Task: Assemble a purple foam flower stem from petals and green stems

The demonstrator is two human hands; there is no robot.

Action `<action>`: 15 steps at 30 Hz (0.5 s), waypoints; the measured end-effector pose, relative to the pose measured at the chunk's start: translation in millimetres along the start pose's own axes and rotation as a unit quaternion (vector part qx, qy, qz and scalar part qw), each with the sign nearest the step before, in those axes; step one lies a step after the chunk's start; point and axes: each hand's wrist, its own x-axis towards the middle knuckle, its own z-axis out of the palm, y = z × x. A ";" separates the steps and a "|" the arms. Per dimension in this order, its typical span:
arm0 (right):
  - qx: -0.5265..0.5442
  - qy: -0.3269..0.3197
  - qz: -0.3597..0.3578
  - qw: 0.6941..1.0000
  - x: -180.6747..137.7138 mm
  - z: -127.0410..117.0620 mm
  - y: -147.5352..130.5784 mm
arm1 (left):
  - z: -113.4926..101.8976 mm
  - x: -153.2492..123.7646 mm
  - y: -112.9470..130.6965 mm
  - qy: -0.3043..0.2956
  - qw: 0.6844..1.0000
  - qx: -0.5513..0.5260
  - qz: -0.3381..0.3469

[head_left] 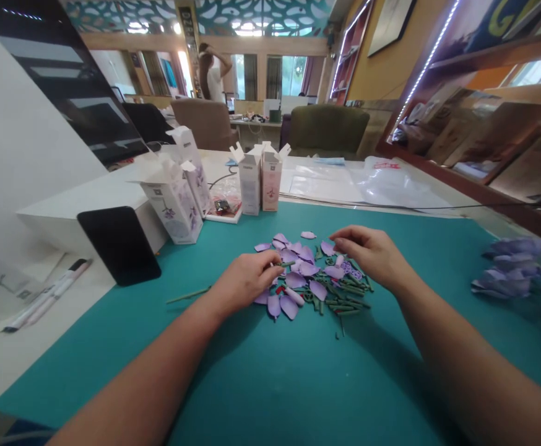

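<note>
My left hand [254, 279] is closed in a pinch on a thin green plastic stem [189, 296], which shows on both sides of the hand. Under and beyond its fingertips spreads a pile of lilac plastic petals [308, 269]. My right hand [367, 251] hovers at the pile's right edge, fingers curved and slightly apart from the thumb, next to a petal [327, 248]; no piece shows between them. Several short green stem pieces [345, 305], purple lattice pieces [351, 268] and a small red piece [280, 289] lie mixed into the pile on the green mat [270, 384].
A black phone or tablet [119, 246] leans at the left, near pens [50, 297]. Open flower-printed boxes [173, 207] and two narrower cartons [271, 186] stand behind. Assembled purple flowers [509, 269] lie far right. Another person [213, 77] stands in the background.
</note>
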 end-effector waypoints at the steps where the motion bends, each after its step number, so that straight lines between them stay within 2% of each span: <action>1: 0.003 0.003 0.013 1.000 0.6 -4.2 6.3 | 1.8 0.6 -0.3 -0.013 1.000 0.012 -0.002; 4: -0.015 0.002 0.045 0.999 2.1 -14.7 25.3 | 7.2 2.6 -2.3 -0.047 0.998 0.038 -0.004; 6: -0.040 -0.020 0.059 0.997 3.9 -19.6 36.1 | 10.6 4.2 -3.8 -0.057 0.997 0.047 -0.004; 10: -0.111 -0.097 0.069 0.987 7.7 -23.5 45.8 | 14.8 6.3 -4.5 -0.084 0.994 0.073 -0.006; 15: -0.184 -0.203 0.072 0.959 7.5 -19.9 37.8 | 14.3 6.1 -1.4 -0.126 0.986 0.110 -0.012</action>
